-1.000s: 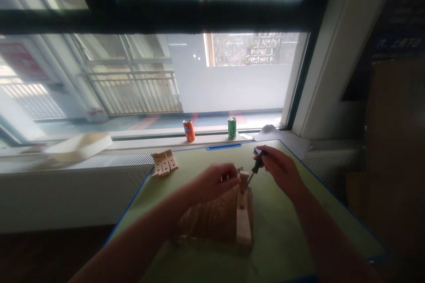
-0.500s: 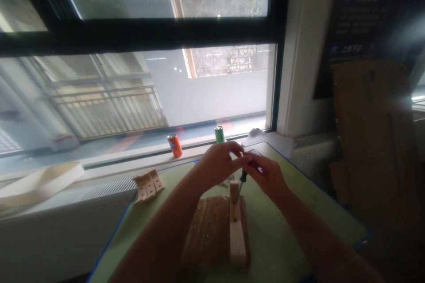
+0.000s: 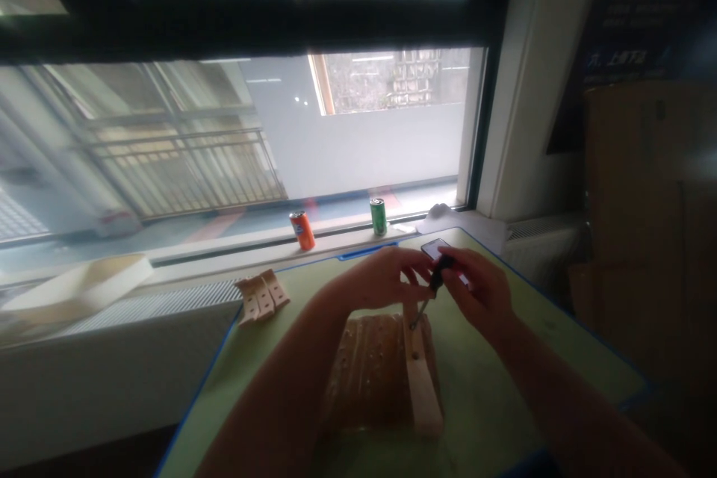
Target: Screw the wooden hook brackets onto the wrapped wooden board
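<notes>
My right hand [image 3: 479, 287] is closed on the black handle of a screwdriver [image 3: 438, 280]. Its metal shaft slants down to a hole in a pale wooden strip [image 3: 424, 388]. My left hand [image 3: 386, 276] reaches over the strip's far end, with thumb and fingers apart close to the screwdriver handle. That strip lies lengthwise along the right side of a brown block [image 3: 367, 373] that looks wrapped in shiny film. Just beyond my right fingers is a phone [image 3: 434, 246], partly covered by that hand.
The green table [image 3: 482, 403] has a blue edge. Several pale wooden pieces with holes [image 3: 263, 296] lie at its left edge. An orange can [image 3: 302, 230] and a green can [image 3: 379, 216] stand on the windowsill. A cardboard sheet [image 3: 644, 202] leans at the right.
My left fingers have spread away from the screwdriver handle, while my right hand stays on it and tilts it further right. The view has shifted, showing more of the green can and phone.
</notes>
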Tool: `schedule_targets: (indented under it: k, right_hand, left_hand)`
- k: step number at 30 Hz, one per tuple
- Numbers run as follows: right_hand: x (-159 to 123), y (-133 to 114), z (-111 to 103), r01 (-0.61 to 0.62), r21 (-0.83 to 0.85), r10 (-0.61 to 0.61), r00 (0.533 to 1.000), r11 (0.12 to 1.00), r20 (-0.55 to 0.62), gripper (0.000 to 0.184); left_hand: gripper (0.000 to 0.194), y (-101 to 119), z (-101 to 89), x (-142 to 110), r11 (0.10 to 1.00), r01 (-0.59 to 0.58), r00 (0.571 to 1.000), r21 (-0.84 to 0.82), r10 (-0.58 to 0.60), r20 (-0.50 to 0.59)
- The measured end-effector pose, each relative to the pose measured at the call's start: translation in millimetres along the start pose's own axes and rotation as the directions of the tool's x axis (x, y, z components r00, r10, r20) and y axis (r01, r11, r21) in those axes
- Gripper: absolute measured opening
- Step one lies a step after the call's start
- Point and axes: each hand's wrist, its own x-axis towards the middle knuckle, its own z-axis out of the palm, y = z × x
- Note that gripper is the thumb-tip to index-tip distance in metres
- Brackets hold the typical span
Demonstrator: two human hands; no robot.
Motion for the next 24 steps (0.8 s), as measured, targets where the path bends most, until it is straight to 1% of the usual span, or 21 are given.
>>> schedule_targets:
  k: [2,3,4,6,8,9,11,13,15,17,19,21,22,24]
  right_hand:
    - [-2,2,2,-0.047,0.074,0.047,0.999,0.996,0.001,0.042]
    - [-2,2,3,-0.073,0.115,0.073,0.997,0.991,0.005,0.041]
    - [-2,2,5,-0.101,0.152,0.100,0.995,0.983,0.015,0.041]
    - [-2,0,8,-0.153,0.227,0.147,0.988,0.962,0.044,0.040]
    - [0,-4,11,-0.224,0.334,0.211,0.974,0.915,0.076,0.038]
    - [1,-6,12,-0.259,0.396,0.240,0.966,0.881,0.098,0.035]
    - [3,-10,13,-0.319,0.491,0.289,0.947,0.811,0.139,0.031]
    - [4,-14,13,-0.339,0.522,0.307,0.940,0.783,0.150,0.028]
    - [5,-16,11,-0.341,0.503,0.307,0.939,0.794,0.153,0.030]
    - [6,-18,8,-0.305,0.441,0.269,0.952,0.844,0.144,0.035]
    - [6,-19,5,-0.228,0.309,0.195,0.972,0.924,0.134,0.039]
    - [7,-20,2,-0.113,0.156,0.094,0.988,0.981,0.121,0.039]
    - [7,-21,1,-0.060,0.097,0.047,0.991,0.994,0.127,0.039]
    - [6,-24,-1,0.010,0.042,-0.017,0.988,0.999,0.155,0.043]
  left_hand:
    - [0.045,-7,-0.6,-1,0.995,-0.033,0.999,0.093,0.036,-0.033]
    - [0.050,-12,-0.7,-1,0.990,-0.036,0.999,0.135,0.040,-0.030]
    - [0.053,-17,-0.4,-1,0.987,-0.024,1.000,0.159,0.025,-0.004]
    - [0.049,-27,1.3,0,0.986,0.038,0.993,0.161,-0.056,0.104]
    - [0.041,-33,4.5,3,0.979,0.115,0.967,0.167,-0.149,0.209]
    - [0.037,-35,6.4,4,0.972,0.138,0.955,0.189,-0.181,0.233]
    - [0.032,-35,10.2,7,0.956,0.143,0.948,0.257,-0.207,0.243]
    - [0.029,-32,13.9,9,0.941,0.132,0.950,0.310,-0.209,0.230]
    - [0.026,-30,17.2,11,0.933,0.128,0.953,0.337,-0.211,0.220]
    - [0.021,-28,20.6,12,0.928,0.121,0.953,0.352,-0.208,0.221]
    - [0.016,-28,24.2,13,0.924,0.115,0.953,0.366,-0.206,0.221]
    - [0.014,-29,27.4,14,0.923,0.115,0.953,0.367,-0.207,0.221]
    - [0.015,-29,28.8,14,0.927,0.112,0.953,0.359,-0.202,0.224]
    - [0.016,-30,30.5,15,0.940,0.096,0.954,0.327,-0.181,0.240]
